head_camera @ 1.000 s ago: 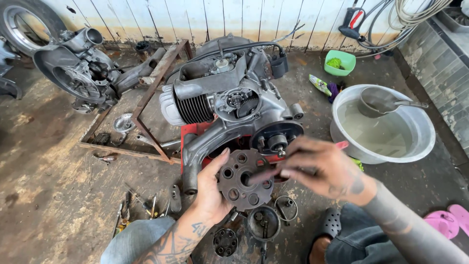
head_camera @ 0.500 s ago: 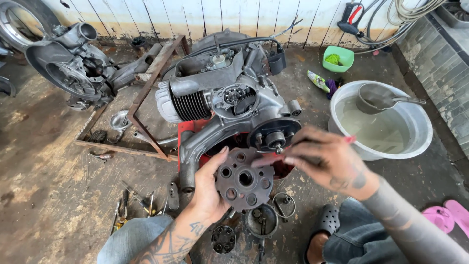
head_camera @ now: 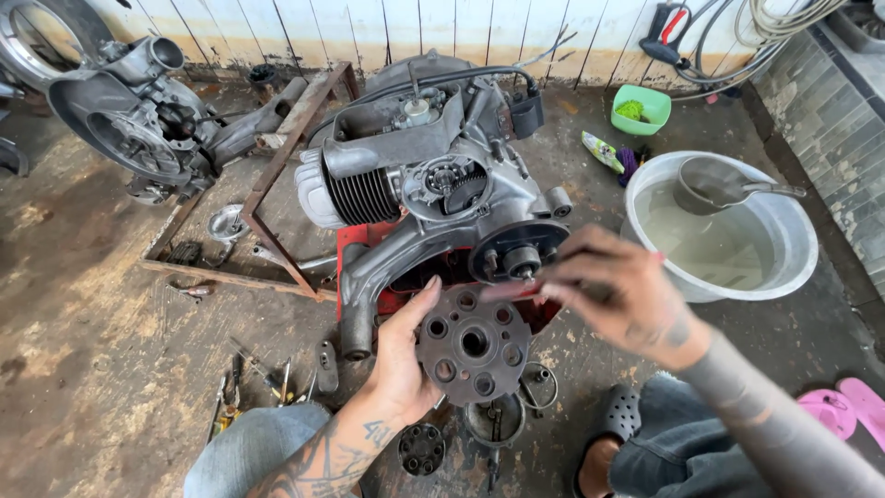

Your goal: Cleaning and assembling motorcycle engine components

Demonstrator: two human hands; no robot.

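Left hand [head_camera: 398, 364] fingers grip the round holed disc [head_camera: 473, 345], its flat face upward; right hand [head_camera: 616, 293] fingers pinch closed at the disc's upper rim, contents blurred.

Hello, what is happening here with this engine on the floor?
A person sits on the floor before a small engine. The left hand holds a round dark metal disc with holes by its edge. The right hand, blurred, reaches toward the disc's top edge near the engine's hub. A basin of water stands beside.
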